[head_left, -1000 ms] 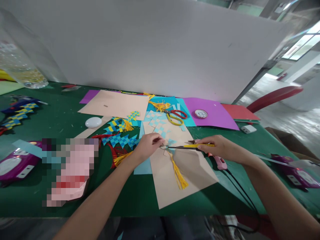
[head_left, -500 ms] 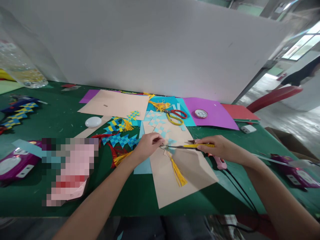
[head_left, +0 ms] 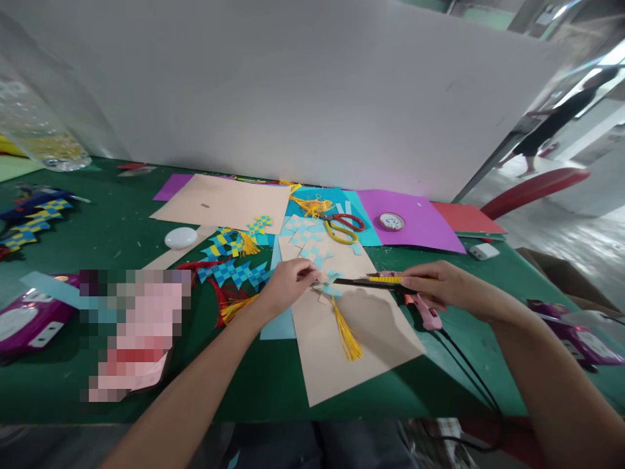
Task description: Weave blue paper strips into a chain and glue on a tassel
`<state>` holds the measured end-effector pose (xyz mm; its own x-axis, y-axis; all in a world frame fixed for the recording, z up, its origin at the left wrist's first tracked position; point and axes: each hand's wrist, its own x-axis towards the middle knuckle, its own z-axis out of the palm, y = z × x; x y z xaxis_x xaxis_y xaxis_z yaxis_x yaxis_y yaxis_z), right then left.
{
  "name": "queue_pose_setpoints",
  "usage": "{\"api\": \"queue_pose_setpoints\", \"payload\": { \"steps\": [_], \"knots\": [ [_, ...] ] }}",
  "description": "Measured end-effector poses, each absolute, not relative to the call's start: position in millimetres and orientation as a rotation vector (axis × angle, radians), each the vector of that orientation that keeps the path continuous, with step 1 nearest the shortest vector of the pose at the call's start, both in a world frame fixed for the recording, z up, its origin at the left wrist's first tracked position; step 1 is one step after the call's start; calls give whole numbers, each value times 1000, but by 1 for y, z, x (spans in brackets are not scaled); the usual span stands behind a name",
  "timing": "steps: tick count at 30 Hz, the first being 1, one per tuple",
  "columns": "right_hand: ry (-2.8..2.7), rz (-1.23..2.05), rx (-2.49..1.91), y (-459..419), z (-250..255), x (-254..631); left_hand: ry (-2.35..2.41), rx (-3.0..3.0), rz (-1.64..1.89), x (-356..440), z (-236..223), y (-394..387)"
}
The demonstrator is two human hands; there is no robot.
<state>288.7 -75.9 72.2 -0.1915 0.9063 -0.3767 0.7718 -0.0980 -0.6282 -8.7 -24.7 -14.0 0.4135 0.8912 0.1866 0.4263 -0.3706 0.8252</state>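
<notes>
My left hand [head_left: 297, 281] has its fingers pinched on the near end of a woven paper strip [head_left: 312, 251] in pale blue and pink. A yellow tassel [head_left: 347, 335] trails from that end over a pale pink sheet [head_left: 351, 365]. My right hand [head_left: 430, 283] grips a slim tool [head_left: 366, 282] with a yellow handle and a long dark tip; its exact kind is unclear. The tip points left, close to the woven paper. Just beneath my right hand lies a pink hot glue gun [head_left: 427, 316] with a black cord.
Scissors [head_left: 342, 228] and a small round tin [head_left: 392, 222] lie on coloured sheets behind. Blue-yellow woven paper pieces [head_left: 237, 270], a white oval object [head_left: 180, 238] and a blurred-out pink item [head_left: 141, 332] are at left. A white panel [head_left: 303, 91] stands behind; a person [head_left: 556, 124] is far right.
My right hand has drawn the tool slightly right and away from my left fingers. My left hand stays in place. A person has come into view in the background.
</notes>
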Motion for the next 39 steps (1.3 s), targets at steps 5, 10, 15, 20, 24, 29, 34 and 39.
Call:
{"api": "queue_pose_setpoints", "payload": {
  "steps": [5, 10, 15, 20, 24, 29, 34, 39],
  "knots": [
    [-1973, 1235, -1945, -74, 68, 284, 1111, 1966, 846, -9, -15, -25],
    [-2013, 1153, -1923, -74, 64, 276, 1113, 1962, 844, -9, -13, -25],
    [-2040, 1135, -1930, -76, 64, 273, 1125, 1986, 842, -8, -12, -25],
    [-2068, 1110, -1900, -77, 67, 271, 1126, 1985, 842, -8, -13, -25],
    [-2161, 1036, -1849, -75, 67, 270, 1116, 1982, 845, -8, -12, -25],
    [-2232, 938, -1803, -76, 67, 271, 1130, 1964, 838, -7, -11, -25],
    [-2250, 805, -1765, -84, 65, 269, 1120, 1976, 849, -7, -12, -26],
    [-2438, 444, -1590, -91, 61, 269, 1116, 2018, 842, -7, -10, -28]
  ]
}}
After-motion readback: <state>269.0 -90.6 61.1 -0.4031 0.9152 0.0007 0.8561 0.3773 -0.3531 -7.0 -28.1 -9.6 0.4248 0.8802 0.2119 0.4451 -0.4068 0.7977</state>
